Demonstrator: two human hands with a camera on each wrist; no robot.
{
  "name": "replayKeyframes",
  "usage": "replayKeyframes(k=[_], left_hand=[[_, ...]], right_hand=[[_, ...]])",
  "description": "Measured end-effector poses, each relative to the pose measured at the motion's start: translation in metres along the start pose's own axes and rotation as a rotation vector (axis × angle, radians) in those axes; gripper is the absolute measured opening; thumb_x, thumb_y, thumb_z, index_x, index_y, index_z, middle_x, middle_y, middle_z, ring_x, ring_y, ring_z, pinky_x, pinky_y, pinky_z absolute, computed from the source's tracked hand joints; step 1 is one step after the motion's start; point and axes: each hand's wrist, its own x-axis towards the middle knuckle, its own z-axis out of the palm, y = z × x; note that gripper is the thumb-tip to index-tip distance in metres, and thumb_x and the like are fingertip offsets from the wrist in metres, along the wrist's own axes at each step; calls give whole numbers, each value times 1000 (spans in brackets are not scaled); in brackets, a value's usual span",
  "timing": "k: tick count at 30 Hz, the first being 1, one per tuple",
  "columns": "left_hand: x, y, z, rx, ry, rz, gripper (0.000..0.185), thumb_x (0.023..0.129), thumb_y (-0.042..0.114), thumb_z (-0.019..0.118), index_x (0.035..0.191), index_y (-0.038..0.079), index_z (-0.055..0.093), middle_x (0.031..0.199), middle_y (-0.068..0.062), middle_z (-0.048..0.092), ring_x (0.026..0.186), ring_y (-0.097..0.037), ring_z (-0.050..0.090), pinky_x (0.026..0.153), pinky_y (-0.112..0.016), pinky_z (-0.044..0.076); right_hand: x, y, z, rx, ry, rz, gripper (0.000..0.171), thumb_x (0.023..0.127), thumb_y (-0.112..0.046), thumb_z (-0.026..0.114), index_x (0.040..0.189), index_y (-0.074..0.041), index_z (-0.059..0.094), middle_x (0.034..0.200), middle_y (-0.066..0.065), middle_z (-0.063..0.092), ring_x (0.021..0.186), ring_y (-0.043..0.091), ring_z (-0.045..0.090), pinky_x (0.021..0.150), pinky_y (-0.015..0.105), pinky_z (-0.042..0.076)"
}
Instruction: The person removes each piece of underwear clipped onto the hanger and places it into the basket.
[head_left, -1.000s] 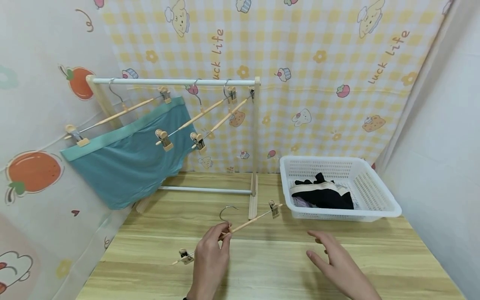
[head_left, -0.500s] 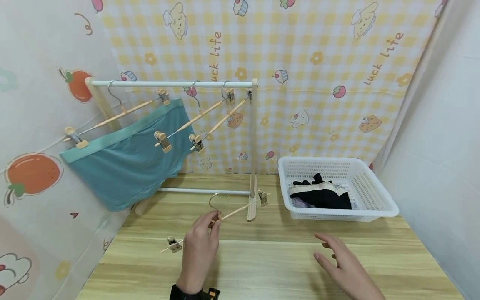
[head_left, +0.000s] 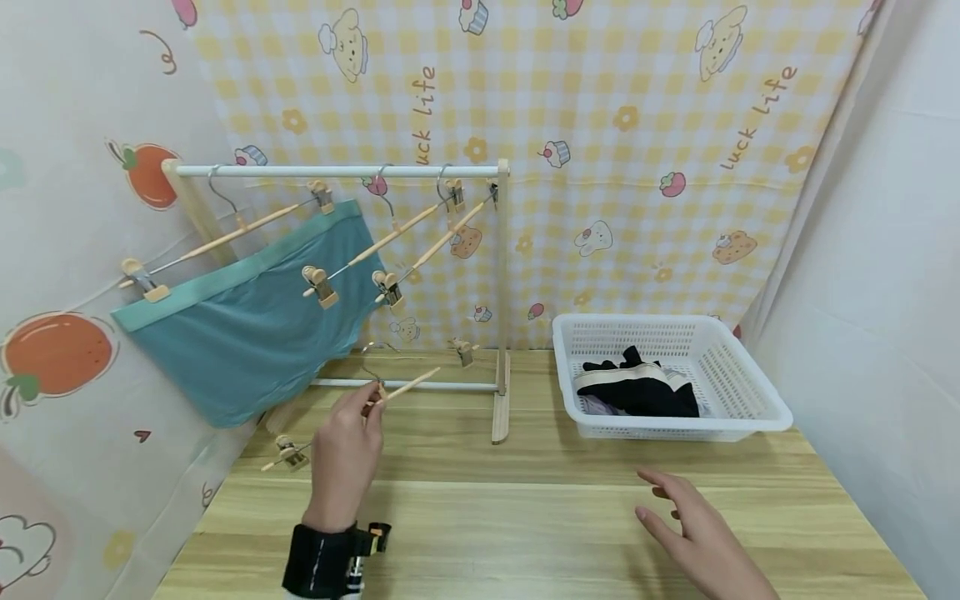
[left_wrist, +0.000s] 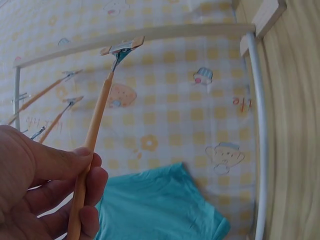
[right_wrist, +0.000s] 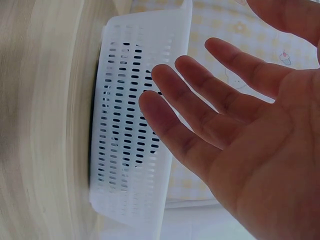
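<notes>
My left hand (head_left: 348, 450) pinches a wooden clip hanger (head_left: 408, 387) near its middle, above the table in front of the rack. In the left wrist view, thumb and fingers grip the hanger's wooden bar (left_wrist: 97, 117), with a metal clip (left_wrist: 122, 48) at its far end. Nothing is clipped to the part of the hanger that shows. My right hand (head_left: 697, 533) hovers over the table, below the basket, and holds nothing. Its fingers are spread and relaxed in the right wrist view, near the white basket (right_wrist: 130, 115).
A rack with a white rail (head_left: 300, 172) stands at the left. Teal underwear (head_left: 262, 333) hangs there from one hanger; two bare hangers (head_left: 393, 236) hang further right. Black clothing (head_left: 637, 392) lies in the white basket (head_left: 675, 429) at the right. Patterned cloth covers the wall behind.
My left hand has carried the hanger up and to the left, toward the rack. The right hand has shifted slightly right and down, still holding nothing.
</notes>
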Motion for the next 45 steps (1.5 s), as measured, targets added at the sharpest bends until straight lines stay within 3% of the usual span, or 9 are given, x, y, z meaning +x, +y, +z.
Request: replayKeyframes(k=[19, 24, 32, 37, 45], left_hand=[[50, -42, -29, 99, 51, 11, 19, 97, -7, 74, 116, -8, 75, 101, -27, 76, 83, -45, 74, 66, -61, 59], [70, -43, -35, 118, 59, 9, 18, 99, -5, 73, 116, -8, 75, 102, -28, 76, 82, -46, 73, 66, -63, 58], [102, -43, -49, 132, 65, 9, 19, 102, -4, 69, 121, -9, 73, 107, -31, 75, 90, -50, 72, 73, -65, 57], [119, -42, -58, 150, 66, 20, 23, 104, -2, 67, 126, -9, 72, 111, -32, 73, 93, -51, 71, 77, -65, 56], [143, -36, -64, 134, 69, 90, 26, 106, -4, 63, 131, -8, 71, 113, -33, 73, 98, -50, 70, 85, -61, 57]], right_hand=[[-3, 1, 10, 8, 54, -59, 43, 101, -18, 77, 141, -8, 67, 137, 5, 71, 115, 23, 68, 86, 33, 61], [-2, 0, 12, 32, 17, -43, 42, 103, -20, 75, 142, -8, 66, 138, 5, 70, 119, 28, 68, 88, 33, 61], [-3, 0, 15, 30, -17, -25, 42, 102, -22, 76, 140, -7, 67, 138, 2, 70, 122, 19, 66, 89, 33, 61], [-4, 2, 16, 30, -34, -8, 42, 103, -22, 76, 141, -7, 67, 140, 1, 69, 124, 21, 65, 90, 33, 61], [-6, 5, 19, 24, -6, -32, 42, 101, -21, 77, 140, -8, 67, 140, 1, 69, 125, 20, 66, 92, 36, 62]])
